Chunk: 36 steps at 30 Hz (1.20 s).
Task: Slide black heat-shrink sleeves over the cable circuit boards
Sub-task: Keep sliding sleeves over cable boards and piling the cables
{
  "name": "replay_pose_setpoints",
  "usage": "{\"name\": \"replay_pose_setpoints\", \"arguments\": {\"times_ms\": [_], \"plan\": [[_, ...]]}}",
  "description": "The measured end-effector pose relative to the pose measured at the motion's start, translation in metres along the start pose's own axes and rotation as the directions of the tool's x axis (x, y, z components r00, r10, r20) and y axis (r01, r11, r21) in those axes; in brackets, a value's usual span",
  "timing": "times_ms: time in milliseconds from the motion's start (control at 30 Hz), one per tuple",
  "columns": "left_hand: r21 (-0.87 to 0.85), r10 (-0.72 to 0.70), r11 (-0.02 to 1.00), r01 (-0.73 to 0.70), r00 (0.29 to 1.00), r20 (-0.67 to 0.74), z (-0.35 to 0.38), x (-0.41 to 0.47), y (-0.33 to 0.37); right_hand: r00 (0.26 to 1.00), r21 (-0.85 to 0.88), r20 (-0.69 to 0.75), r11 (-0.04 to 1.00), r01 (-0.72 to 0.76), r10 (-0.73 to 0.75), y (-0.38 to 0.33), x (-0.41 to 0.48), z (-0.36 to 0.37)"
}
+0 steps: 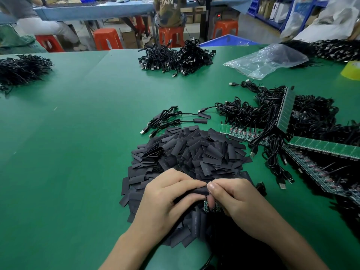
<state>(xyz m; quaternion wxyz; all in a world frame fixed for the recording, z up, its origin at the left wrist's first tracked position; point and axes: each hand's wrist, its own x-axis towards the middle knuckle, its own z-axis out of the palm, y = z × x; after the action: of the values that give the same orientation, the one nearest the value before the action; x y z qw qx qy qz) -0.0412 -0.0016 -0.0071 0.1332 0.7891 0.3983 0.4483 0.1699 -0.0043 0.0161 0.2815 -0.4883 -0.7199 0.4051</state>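
A heap of flat black heat-shrink sleeves lies on the green table, just beyond my hands. My left hand grips one black sleeve between thumb and fingers. My right hand pinches the same sleeve's right end, and a small green circuit board shows just below its fingertips. How far the board sits inside the sleeve is hidden by my fingers. Three sleeved cables lie beyond the heap.
Green board panels with black cables attached crowd the right side. Bundles of black USB cables sit at the far middle, another pile at far left. A clear plastic bag and yellow tape roll lie far right. People sit on orange stools behind.
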Motion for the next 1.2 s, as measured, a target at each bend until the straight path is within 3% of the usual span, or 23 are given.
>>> {"name": "replay_pose_setpoints", "arguments": {"times_ms": [367,700,967,1200], "plan": [[-0.012,-0.095,0.995,0.094,0.993,-0.074,-0.003,0.001,-0.002,0.990,0.072,-0.117,0.993,0.089,-0.080,-0.004,0.001,-0.006],[0.003,-0.039,0.999,0.040,0.996,-0.074,-0.004,0.000,0.000,0.996,0.021,-0.060,0.997,0.074,-0.073,-0.003,0.001,-0.005],[0.035,0.066,0.997,-0.063,0.994,-0.085,-0.001,0.000,-0.001,1.000,0.135,0.021,0.991,0.011,-0.014,-0.003,0.001,-0.012],[0.028,0.079,0.997,-0.078,0.997,-0.012,-0.004,-0.001,-0.003,0.997,0.090,0.074,0.996,0.027,-0.034,-0.003,0.001,-0.009]]}}
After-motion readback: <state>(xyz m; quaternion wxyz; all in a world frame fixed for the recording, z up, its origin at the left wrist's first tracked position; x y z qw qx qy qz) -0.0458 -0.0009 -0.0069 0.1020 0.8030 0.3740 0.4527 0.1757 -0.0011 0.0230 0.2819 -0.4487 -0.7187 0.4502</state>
